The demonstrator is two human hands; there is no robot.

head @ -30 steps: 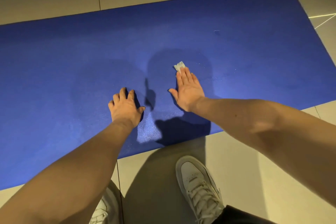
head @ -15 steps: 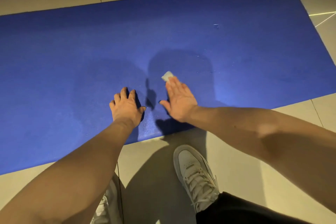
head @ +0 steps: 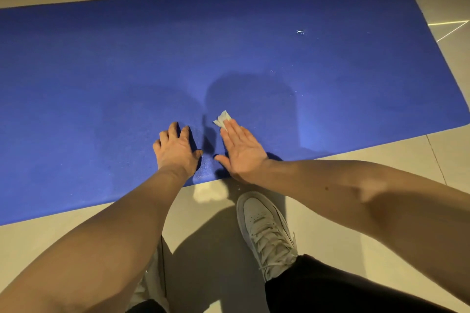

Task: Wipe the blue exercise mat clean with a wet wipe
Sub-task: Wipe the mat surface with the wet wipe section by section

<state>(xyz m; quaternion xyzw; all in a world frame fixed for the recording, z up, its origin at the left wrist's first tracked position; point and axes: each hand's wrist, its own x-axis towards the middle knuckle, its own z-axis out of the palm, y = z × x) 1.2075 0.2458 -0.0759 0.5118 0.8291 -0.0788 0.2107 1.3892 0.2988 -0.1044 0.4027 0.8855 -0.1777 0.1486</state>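
1. Mat position. The blue exercise mat (head: 101,84) lies flat on the tiled floor (head: 343,155) and runs from the left edge of the view to the far right. We stand at its near long edge, looking down.

2. Right hand. Our right hand (head: 241,152) lies palm down on the mat close to the near edge. The fingers are straight and held together, and the thumb is spread to the left. The wet wipe (head: 222,118) is crumpled into a small white wad under the fingertips, and part of it shows beyond them on the far side. The fingers press the wipe flat against the mat and do not curl round it.

3. Left hand. Our left hand (head: 176,150) rests on the mat just left of the right hand, apart from it. Its fingers are spread and lightly bent, with the tips on the surface. It holds nothing.

4. Surface condition. A small white fleck (head: 300,31) sits on the far right part of the mat, well apart from the wipe.

5. Footing. A white laced shoe (head: 264,231) stands on the floor near the mat edge, below the right hand, under a black trouser leg (head: 330,287).
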